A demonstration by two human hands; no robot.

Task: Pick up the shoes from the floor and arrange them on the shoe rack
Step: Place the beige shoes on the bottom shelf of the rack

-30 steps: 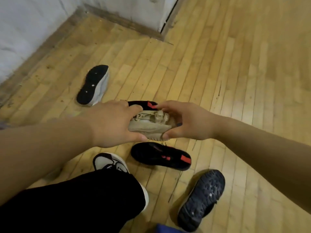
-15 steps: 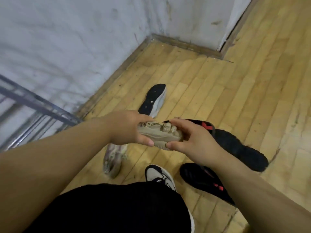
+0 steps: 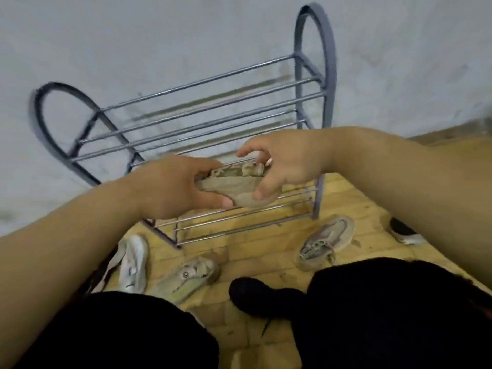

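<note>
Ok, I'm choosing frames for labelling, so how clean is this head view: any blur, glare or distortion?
Head view: the shoe rack is motion-smeared, worst at its left arch; its end arches splay outward, likely wide-angle distortion; the beige shoe between the left hand and right hand is soft but readable; light is dim and flat, no glare.

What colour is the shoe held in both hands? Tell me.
The shoe is beige all over; the head view shows it.
</note>
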